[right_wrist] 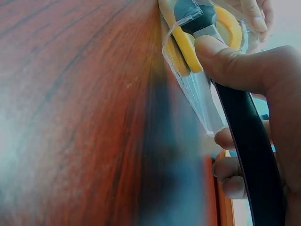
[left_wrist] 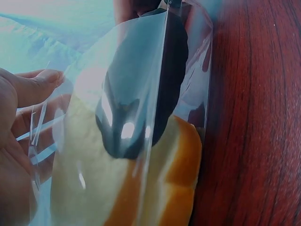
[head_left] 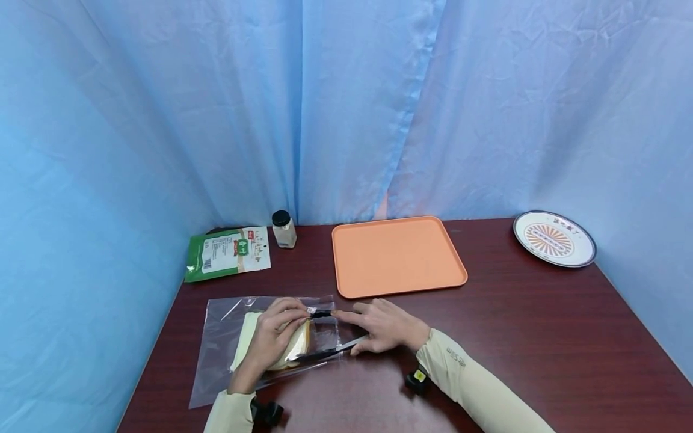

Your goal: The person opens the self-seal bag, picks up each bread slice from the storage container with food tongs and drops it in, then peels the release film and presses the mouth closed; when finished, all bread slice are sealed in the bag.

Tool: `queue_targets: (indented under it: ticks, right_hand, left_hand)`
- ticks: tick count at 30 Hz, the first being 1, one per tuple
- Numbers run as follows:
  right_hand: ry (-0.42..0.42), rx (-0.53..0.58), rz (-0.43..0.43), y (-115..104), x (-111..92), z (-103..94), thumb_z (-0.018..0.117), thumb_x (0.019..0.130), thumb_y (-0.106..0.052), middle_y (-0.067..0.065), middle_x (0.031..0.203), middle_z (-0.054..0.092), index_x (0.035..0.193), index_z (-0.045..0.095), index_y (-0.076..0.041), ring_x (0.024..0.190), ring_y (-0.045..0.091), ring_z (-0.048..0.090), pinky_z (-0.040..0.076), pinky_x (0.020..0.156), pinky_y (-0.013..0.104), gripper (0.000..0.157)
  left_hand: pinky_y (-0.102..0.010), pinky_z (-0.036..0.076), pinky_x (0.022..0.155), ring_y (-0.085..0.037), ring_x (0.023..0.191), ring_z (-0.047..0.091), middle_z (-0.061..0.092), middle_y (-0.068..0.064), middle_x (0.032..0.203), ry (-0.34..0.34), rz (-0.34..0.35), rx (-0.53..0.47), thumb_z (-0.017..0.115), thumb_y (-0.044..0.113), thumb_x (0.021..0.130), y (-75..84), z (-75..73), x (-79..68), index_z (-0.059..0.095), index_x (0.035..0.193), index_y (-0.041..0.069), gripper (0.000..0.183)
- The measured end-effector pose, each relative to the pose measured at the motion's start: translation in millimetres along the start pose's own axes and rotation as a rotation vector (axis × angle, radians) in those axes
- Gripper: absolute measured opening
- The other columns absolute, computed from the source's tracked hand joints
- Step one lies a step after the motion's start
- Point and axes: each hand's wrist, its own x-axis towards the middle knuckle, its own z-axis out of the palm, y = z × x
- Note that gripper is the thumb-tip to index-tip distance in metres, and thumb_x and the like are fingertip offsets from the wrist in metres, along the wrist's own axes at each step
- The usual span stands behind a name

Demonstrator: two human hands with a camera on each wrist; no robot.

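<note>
Sliced bread (head_left: 296, 349) lies inside a clear plastic bag (head_left: 213, 337) at the front left of the table. My left hand (head_left: 273, 337) pinches the bag's film near its mouth, thumb and fingers showing in the left wrist view. In my right hand (head_left: 387, 325) are food tongs (right_wrist: 249, 141) with black arms, gripped with the thumb (right_wrist: 223, 56) along one arm and the fingers at the other. The tongs stand spread at the bag's mouth. One broad black tip (left_wrist: 136, 108) shows through the film, overlapping the bread's crust (left_wrist: 183, 155) in the left wrist view.
Behind the bag lies an orange tray (head_left: 397, 255). A green and white packet (head_left: 227, 254) and a black-lidded jar (head_left: 284, 230) are at the back left. At the far right sits a patterned plate (head_left: 554, 239). Blue curtains (head_left: 346, 108) enclose the dark red table (head_left: 520, 349).
</note>
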Motion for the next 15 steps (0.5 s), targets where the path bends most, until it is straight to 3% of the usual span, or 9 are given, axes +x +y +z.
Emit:
queue_targets:
  ticks: [15]
  right_hand:
    - [-0.060, -0.007, 0.043, -6.4, 13.9, 1.6, 0.065, 0.083, -0.070, 0.000, 0.096, 0.065, 0.147, 0.050, -0.021, 0.053, 0.009, 0.047, 0.043, 0.051, 0.024, 0.082]
  left_hand:
    - [-0.018, 0.051, 0.089, -0.023, 0.097, 0.065, 0.072, -0.004, 0.096, -0.004, 0.009, -0.004, 0.074, -0.011, 0.081, 2.6, -0.7, 0.8, 0.077, 0.089, 0.005, 0.018]
